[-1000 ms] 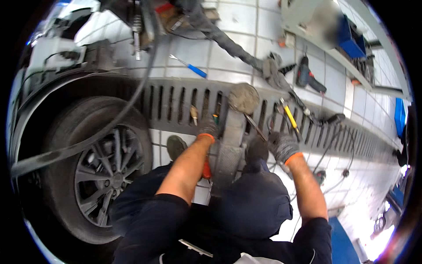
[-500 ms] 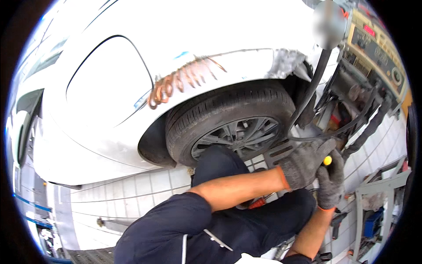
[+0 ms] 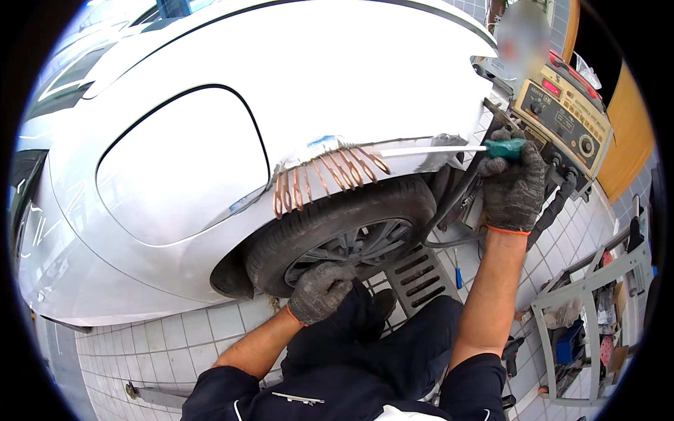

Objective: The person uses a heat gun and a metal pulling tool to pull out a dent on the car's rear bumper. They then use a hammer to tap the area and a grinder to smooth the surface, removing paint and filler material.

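My right hand (image 3: 514, 184), in a grey glove, is closed round the green handle of a screwdriver (image 3: 503, 149), raised at the right. Its long pale shaft points left to a row of copper wire loops (image 3: 347, 172) along the white fender's lower edge; whether it touches them I cannot tell. Some bluish film (image 3: 323, 144) shows above the loops. My left hand (image 3: 321, 293), also gloved, has curled fingers in front of the wheel (image 3: 358, 245); what they hold, if anything, is hidden. The dark tyre sits under the wheel arch of the white car (image 3: 168, 266).
A beige control unit (image 3: 562, 123) with thick hoses and cables stands at the right. A slotted drain grate (image 3: 414, 277) lies by my knees, with a blue-handled tool (image 3: 458, 278) beside it. A grey metal cart (image 3: 590, 330) and a drill (image 3: 511, 358) are at the lower right.
The view has swung up from the floor to the fender. My hands, together at the right half a second ago, have parted: right raised with the screwdriver, left over by the wheel.
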